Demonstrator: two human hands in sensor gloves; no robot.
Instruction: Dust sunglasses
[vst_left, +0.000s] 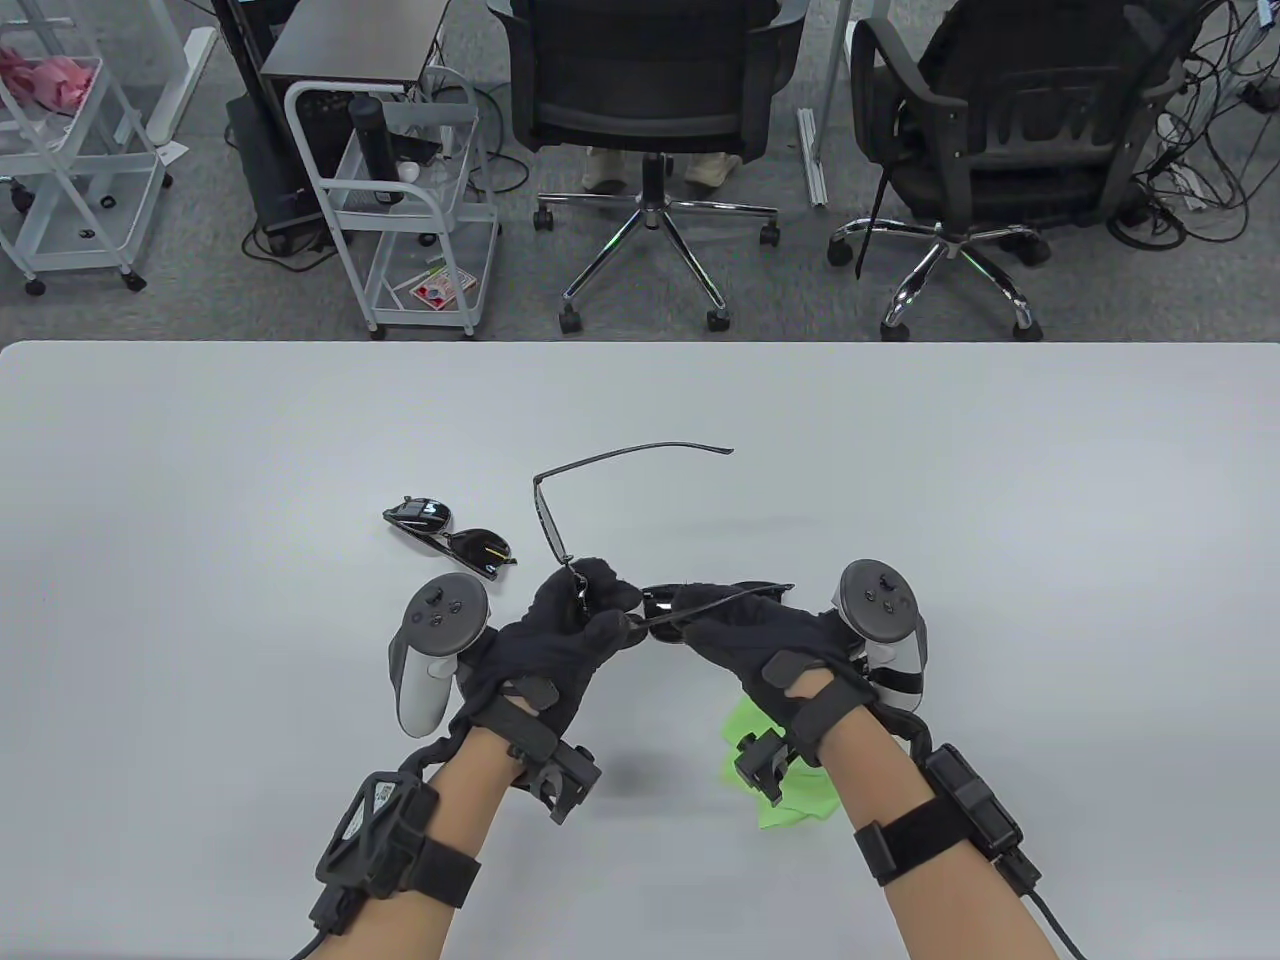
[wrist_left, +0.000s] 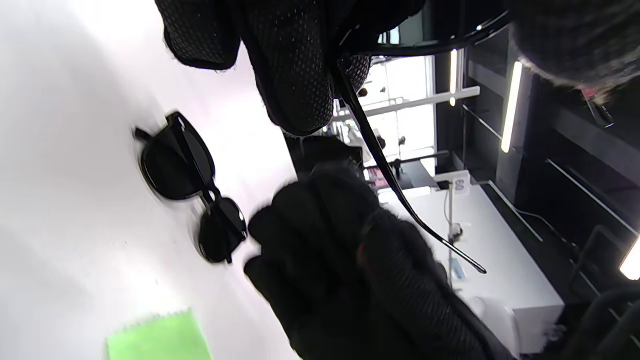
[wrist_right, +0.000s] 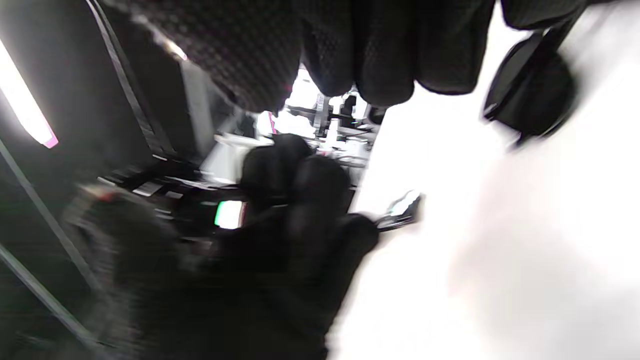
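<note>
Where the table view looks down on the worktop (vst_left: 200, 450), the left hand (vst_left: 560, 640) and right hand (vst_left: 760, 650) grip thin-framed sunglasses (vst_left: 690, 598) between them, the long axis running hand to hand, one temple arm (vst_left: 630, 455) unfolded away from the hands; the green cloth (vst_left: 790, 790) lies under the right wrist. In the left wrist view, folded dark sunglasses (wrist_left: 192, 187) rest beside the left hand. The right wrist view is blurred; its grip cannot be confirmed there.

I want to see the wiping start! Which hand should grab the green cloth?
Probably the right hand. The green cloth lies just beneath its wrist, while the left hand pinches the held sunglasses near a hinge and could keep them steady.
</note>
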